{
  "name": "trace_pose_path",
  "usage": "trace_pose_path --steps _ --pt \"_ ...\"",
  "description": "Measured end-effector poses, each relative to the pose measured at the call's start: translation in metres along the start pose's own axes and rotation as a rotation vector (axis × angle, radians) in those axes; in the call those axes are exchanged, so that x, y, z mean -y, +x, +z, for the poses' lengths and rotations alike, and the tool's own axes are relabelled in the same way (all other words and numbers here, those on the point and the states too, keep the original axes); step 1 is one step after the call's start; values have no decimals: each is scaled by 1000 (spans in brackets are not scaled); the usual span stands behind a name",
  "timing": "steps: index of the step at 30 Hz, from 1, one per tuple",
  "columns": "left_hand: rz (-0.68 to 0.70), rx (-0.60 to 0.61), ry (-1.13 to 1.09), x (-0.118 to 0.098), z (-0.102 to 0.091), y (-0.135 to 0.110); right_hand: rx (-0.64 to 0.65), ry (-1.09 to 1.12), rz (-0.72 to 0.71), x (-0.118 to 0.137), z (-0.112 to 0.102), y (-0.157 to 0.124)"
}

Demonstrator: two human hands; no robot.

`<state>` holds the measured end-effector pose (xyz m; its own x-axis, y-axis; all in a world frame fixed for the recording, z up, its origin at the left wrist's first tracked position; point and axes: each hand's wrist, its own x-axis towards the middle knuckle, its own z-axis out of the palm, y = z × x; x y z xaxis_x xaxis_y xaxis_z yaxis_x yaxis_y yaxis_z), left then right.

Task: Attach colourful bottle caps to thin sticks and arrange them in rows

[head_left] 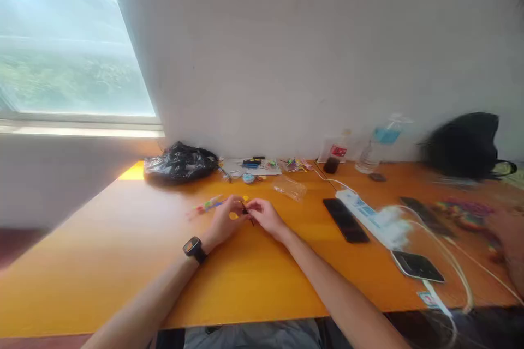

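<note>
My left hand [226, 217], with a black watch [195, 249] on its wrist, meets my right hand [267, 218] just above the orange-brown table [245, 283]. Between their fingertips they pinch a small, thin dark piece [244, 210], too small to make out in kind. Both hands are closed on it. Close beyond the fingers a small yellow piece [245, 198] shows. To the left of my left hand lies a blurred strip of multicoloured pieces [204, 206], partly behind that hand.
Along the wall are a black plastic bag [182, 162], blue-handled tools [251, 163], small colourful parts [297, 164] and a clear bottle [367, 158]. A clear wrapper [290, 188] lies nearer. Rightward are a phone [346, 221], a power strip [364, 215], cables and another person's hand [507, 234].
</note>
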<state>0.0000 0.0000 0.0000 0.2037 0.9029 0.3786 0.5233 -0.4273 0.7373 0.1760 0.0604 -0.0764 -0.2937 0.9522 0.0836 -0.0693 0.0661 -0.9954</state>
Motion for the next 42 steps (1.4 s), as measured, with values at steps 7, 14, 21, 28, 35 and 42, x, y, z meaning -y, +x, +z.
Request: trace_pose_path --steps 7,14,21,28,35,42 --pt "45 26 -56 4 0 -4 16 -28 42 -2 -1 1" --pt "132 64 -10 26 15 1 30 -224 82 0 -8 0" --pt "140 72 134 0 6 -6 165 -197 114 2 -11 -3" --pt "151 38 158 -10 7 -8 276 -159 124 10 -15 -5" --pt "225 18 118 11 16 -5 142 -285 154 18 -12 -1" --pt "186 -232 44 59 17 10 -111 -1017 -143 15 -15 -4"
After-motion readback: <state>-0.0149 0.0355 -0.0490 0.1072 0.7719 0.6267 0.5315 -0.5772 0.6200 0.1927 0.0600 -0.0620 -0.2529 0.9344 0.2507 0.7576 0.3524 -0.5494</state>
